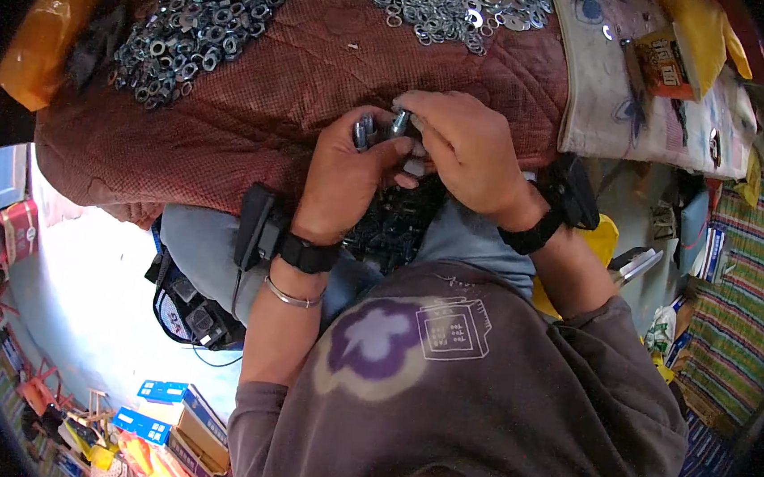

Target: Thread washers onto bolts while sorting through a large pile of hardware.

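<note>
Both hands meet above my lap, at the near edge of a red-brown cloth [314,81]. My left hand [340,174] is closed around several shiny metal bolts [362,133], which stick out between its fingers. A single upright bolt [399,125] stands between the two hands, pinched by the fingers of my right hand [468,147] at its top and close to my left thumb. Whether a nut or washer is on it is too small to tell. Below the hands, a mass of dark small parts [392,226] lies in my lap, partly hidden.
On the cloth lie a pile of nuts [210,32] at the far left and a pile of washers [463,7] at the far middle. A pale cloth [608,104] with an orange-brown box [663,63] is at the right. Blue-and-white boxes [166,414] stand at lower left.
</note>
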The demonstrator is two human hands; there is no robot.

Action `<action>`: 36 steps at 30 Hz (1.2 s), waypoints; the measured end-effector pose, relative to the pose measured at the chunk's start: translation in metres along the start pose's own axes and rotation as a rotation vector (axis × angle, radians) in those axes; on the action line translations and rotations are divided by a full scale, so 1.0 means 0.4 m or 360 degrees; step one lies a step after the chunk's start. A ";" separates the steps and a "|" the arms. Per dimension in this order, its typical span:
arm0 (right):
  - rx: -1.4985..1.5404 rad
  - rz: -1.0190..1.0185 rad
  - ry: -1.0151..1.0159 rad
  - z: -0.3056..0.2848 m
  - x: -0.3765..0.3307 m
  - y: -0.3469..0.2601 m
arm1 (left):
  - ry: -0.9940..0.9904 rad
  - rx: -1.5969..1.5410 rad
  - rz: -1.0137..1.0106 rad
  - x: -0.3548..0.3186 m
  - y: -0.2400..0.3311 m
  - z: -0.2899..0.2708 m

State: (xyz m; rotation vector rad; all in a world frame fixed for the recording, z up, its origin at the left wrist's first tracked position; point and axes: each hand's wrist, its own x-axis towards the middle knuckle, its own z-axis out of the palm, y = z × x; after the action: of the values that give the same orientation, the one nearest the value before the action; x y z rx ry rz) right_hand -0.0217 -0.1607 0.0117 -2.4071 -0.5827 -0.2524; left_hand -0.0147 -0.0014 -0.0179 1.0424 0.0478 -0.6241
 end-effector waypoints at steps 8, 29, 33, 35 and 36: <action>-0.0149 -0.0287 0.0007 -0.006 -0.005 -0.005 | -0.0008 0.0085 0.0021 0.001 0.003 -0.002; 0.0511 0.0360 -0.0021 0.006 0.019 -0.018 | 0.0118 0.0183 0.0210 -0.005 0.015 0.003; -0.0081 -0.0098 0.0094 0.009 0.016 -0.025 | 0.0158 0.0001 0.0143 -0.006 0.013 0.003; -0.0076 -0.0116 0.0109 0.014 0.015 -0.019 | 0.0166 -0.0035 0.0139 -0.008 0.014 0.003; -0.0074 -0.0131 0.0125 0.015 0.015 -0.017 | 0.0167 -0.0065 0.0122 -0.008 0.016 0.005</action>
State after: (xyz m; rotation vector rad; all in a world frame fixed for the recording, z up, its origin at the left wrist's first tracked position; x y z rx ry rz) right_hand -0.0196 -0.1501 0.0127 -2.4083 -0.6474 -0.3980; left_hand -0.0146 0.0007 -0.0107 1.0319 0.1111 -0.4967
